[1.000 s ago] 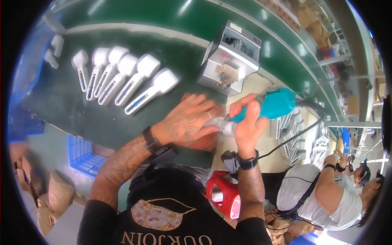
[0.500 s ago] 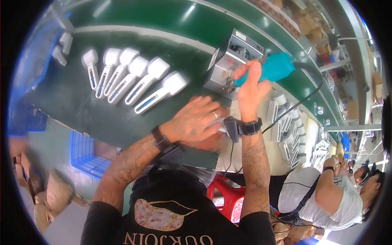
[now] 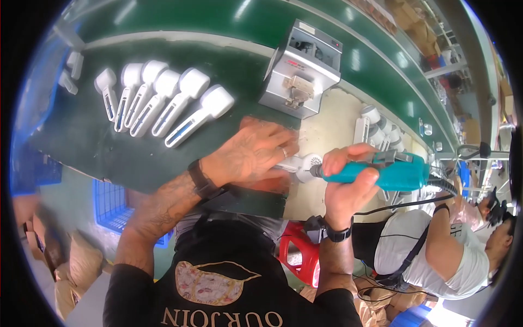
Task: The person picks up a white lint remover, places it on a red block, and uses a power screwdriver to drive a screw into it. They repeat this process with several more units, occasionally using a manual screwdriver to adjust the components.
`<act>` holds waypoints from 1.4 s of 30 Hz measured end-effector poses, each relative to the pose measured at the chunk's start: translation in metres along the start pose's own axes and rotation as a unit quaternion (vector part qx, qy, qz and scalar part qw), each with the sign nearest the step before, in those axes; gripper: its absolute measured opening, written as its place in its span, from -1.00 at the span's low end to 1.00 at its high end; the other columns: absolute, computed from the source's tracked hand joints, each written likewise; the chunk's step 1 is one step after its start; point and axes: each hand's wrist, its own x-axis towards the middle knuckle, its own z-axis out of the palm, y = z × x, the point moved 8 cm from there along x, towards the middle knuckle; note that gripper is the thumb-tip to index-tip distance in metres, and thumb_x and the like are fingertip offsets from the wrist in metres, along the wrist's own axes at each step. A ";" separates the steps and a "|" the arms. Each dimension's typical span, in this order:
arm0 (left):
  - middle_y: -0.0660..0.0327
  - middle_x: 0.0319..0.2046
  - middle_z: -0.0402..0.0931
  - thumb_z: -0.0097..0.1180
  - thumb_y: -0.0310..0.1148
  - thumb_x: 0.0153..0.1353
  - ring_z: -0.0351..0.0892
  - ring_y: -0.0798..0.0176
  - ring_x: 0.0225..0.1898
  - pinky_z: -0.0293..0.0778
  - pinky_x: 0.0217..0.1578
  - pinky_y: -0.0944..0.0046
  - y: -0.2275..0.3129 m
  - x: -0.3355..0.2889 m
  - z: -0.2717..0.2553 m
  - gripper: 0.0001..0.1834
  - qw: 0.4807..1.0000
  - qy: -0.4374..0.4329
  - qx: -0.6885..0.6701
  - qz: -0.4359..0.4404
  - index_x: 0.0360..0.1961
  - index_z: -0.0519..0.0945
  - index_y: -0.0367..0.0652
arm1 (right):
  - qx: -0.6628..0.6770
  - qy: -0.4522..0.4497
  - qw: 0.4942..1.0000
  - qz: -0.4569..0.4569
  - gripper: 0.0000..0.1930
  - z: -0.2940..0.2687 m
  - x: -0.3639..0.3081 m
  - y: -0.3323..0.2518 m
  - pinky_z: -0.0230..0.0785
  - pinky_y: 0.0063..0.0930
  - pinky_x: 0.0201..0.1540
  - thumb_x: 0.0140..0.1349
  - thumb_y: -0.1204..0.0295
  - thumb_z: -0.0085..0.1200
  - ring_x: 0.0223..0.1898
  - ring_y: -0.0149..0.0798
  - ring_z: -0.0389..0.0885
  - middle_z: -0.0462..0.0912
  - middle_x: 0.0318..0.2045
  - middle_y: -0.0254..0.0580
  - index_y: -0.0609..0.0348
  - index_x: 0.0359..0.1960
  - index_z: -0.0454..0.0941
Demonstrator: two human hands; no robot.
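Observation:
A teal electric screwdriver (image 3: pixel 395 174) lies across my right hand (image 3: pixel 351 188), its fingers wrapped round the body. Its tip meets the round, slotted head of a white handheld device (image 3: pixel 306 168). My left hand (image 3: pixel 259 150) closes over that device's handle and presses it down at the edge of the green mat; most of the handle is hidden under the fingers. Left of my hands, several similar white devices (image 3: pixel 188 114) lie in a fanned row, with round heads pointing away and blue strips on their handles.
Beyond my hands stands a grey metal screw feeder (image 3: pixel 302 71). More white devices (image 3: pixel 376 125) lie on the pale board at the right. A black cable (image 3: pixel 403 206) trails from the screwdriver. A co-worker (image 3: pixel 430 240) sits at the right, near a red stool (image 3: pixel 299 253). A blue crate (image 3: pixel 114 207) is below left.
My right hand has brought the screwdriver from the screw feeder down and toward me, onto the white device. My left hand stays on the device.

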 end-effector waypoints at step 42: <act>0.10 0.18 0.47 0.18 -0.34 0.22 0.37 0.00 0.27 0.23 0.34 -0.06 0.005 -0.006 0.010 -0.48 0.997 -0.017 -0.068 -0.039 0.23 0.53 -0.11 | 0.001 -0.035 0.999 0.009 -0.43 0.008 -0.004 0.036 0.40 -0.34 -0.40 0.37 -0.08 0.13 -0.50 -0.25 0.50 0.51 -0.53 -0.15 0.30 -0.16 0.39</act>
